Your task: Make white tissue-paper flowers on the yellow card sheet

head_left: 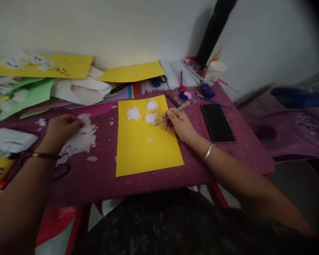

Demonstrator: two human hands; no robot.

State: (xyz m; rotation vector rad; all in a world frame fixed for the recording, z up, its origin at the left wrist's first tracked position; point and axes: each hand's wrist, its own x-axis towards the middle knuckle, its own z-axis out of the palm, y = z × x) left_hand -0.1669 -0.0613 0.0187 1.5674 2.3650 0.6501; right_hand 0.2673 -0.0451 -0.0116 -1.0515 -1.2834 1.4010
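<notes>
A yellow sheet (146,148) lies in front of me, with white fluffy clusters of paper bits (133,113) on its upper half and a small pale scrap (149,139) lower down. My right hand (179,122) is closed around a light wooden, pencil-like stick with a pointed tip (185,105). Its tip points at the sheet just below the lower right cluster. To the left, my left hand (65,129) hovers at a pile of torn white paper bits (82,140), thumb and fingers pinched together. Blur hides whether a bit is between them.
A black phone (218,123) lies on the table's right side. Behind the sheet are a blue paint bottle (207,90), brushes and a pale cup (215,72). Coloured papers (74,67) are heaped at the back left. Scissors (61,171) and a white box (13,140) are near my left arm.
</notes>
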